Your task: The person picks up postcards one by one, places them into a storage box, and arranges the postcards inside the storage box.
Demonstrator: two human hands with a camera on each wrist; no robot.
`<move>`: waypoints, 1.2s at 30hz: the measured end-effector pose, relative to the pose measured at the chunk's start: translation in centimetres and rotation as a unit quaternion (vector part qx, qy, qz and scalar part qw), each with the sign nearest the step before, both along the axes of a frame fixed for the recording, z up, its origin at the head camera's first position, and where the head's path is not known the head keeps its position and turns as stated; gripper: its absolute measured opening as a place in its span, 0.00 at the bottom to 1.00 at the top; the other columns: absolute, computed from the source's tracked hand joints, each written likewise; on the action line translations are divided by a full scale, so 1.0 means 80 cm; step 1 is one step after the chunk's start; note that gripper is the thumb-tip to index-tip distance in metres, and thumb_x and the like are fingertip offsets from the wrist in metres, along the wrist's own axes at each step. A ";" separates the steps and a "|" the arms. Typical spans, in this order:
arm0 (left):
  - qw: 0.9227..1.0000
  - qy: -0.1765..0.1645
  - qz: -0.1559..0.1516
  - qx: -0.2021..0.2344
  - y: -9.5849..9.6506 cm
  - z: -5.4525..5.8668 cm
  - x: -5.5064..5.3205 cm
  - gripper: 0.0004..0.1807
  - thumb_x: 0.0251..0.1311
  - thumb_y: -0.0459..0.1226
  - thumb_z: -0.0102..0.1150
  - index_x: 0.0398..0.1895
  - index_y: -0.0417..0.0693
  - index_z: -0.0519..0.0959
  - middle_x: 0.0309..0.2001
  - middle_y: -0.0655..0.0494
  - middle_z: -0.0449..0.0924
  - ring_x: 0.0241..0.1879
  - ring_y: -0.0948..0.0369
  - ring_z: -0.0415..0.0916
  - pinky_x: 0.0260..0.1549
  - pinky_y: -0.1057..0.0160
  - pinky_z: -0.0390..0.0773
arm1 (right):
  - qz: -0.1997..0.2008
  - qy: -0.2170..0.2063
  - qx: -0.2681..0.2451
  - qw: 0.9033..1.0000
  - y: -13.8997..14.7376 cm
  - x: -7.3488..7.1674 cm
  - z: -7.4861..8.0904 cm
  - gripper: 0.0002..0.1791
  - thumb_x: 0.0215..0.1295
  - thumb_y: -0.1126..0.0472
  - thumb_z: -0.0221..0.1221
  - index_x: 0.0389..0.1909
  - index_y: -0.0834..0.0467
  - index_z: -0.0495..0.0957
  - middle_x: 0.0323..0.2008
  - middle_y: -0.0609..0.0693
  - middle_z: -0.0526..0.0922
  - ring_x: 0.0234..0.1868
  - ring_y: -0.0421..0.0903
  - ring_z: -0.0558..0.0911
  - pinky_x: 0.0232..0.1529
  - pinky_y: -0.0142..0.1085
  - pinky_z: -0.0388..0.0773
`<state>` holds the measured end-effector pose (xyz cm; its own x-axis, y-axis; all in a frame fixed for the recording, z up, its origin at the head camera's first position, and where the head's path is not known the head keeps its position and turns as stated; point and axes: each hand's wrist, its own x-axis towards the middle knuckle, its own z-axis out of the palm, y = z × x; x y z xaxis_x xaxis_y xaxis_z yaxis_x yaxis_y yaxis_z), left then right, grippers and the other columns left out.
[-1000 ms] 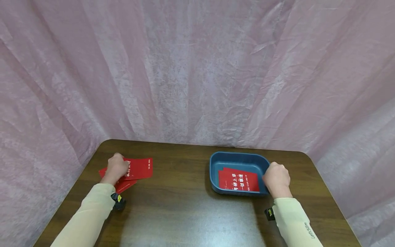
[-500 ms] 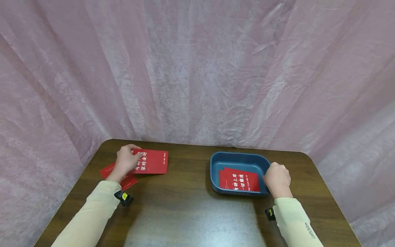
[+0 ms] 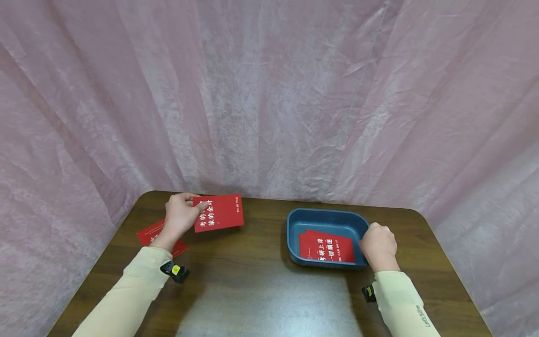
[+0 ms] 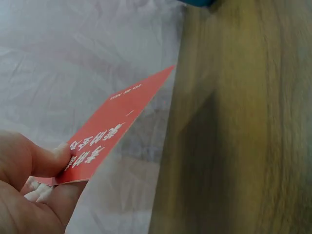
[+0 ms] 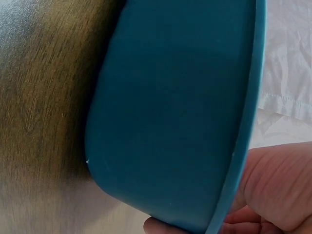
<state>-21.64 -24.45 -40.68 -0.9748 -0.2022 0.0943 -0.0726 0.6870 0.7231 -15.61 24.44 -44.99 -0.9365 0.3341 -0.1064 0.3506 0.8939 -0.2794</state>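
My left hand (image 3: 182,214) pinches a red card (image 3: 225,213) with white lettering by its left end, thumb on top and fingers beneath. In the left wrist view the card (image 4: 117,122) is raised and slanted, its shadow falling on the wood. Another red card (image 3: 151,230) lies on the table, partly hidden behind my left wrist. My right hand (image 3: 379,245) grips the right rim of a blue plastic basin (image 3: 324,211); the right wrist view shows fingers at both sides of the basin's wall (image 5: 170,97). Red cards (image 3: 326,247) lie overlapping inside the basin.
The brown wooden table (image 3: 261,299) has rounded far corners. A pink velvety curtain (image 3: 269,93) hangs behind its back edge and around the sides. Small black cameras sit at both wrists.
My left hand has picked the top card off the pile at left and carried it up and to the right, uncovering the card below. My right hand stays on the basin.
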 end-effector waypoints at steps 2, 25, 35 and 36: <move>1.000 0.001 -0.005 0.012 0.005 0.004 0.002 0.23 0.54 0.47 0.65 0.49 0.42 0.79 0.42 0.42 0.84 0.35 0.54 0.82 0.29 0.61 0.81 | 0.001 -0.001 -0.001 1.000 0.000 -0.001 0.000 0.17 0.51 0.62 0.59 0.35 0.75 0.75 0.28 0.71 0.79 0.22 0.60 0.78 0.18 0.49 0.77; 0.980 0.057 -0.068 0.180 0.090 0.060 0.002 0.15 0.52 0.40 0.67 0.41 0.41 0.80 0.34 0.41 0.84 0.25 0.60 0.81 0.23 0.63 0.81 | 0.001 0.001 -0.001 1.000 0.005 -0.009 -0.005 0.16 0.51 0.62 0.59 0.34 0.74 0.76 0.29 0.71 0.79 0.24 0.61 0.78 0.19 0.49 0.76; 0.972 0.080 -0.091 0.201 0.118 0.075 -0.002 0.13 0.52 0.38 0.67 0.38 0.40 0.79 0.32 0.42 0.84 0.25 0.59 0.80 0.24 0.64 0.81 | 0.005 0.004 0.002 1.000 0.008 -0.010 -0.003 0.16 0.52 0.63 0.58 0.34 0.75 0.75 0.29 0.71 0.79 0.23 0.60 0.78 0.18 0.49 0.76; 0.971 0.078 -0.095 0.204 0.121 0.076 -0.002 0.13 0.52 0.38 0.67 0.38 0.40 0.79 0.32 0.42 0.84 0.25 0.58 0.80 0.24 0.64 0.81 | 0.006 0.003 0.003 1.000 0.008 -0.010 -0.003 0.16 0.52 0.63 0.58 0.34 0.75 0.76 0.29 0.71 0.79 0.23 0.60 0.78 0.18 0.49 0.76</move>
<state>-21.81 -14.80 -34.63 -0.9785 -0.0712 0.1936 0.1600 0.3308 0.9300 -16.38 25.10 -45.21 -0.9408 0.3241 -0.0994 0.3390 0.8991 -0.2768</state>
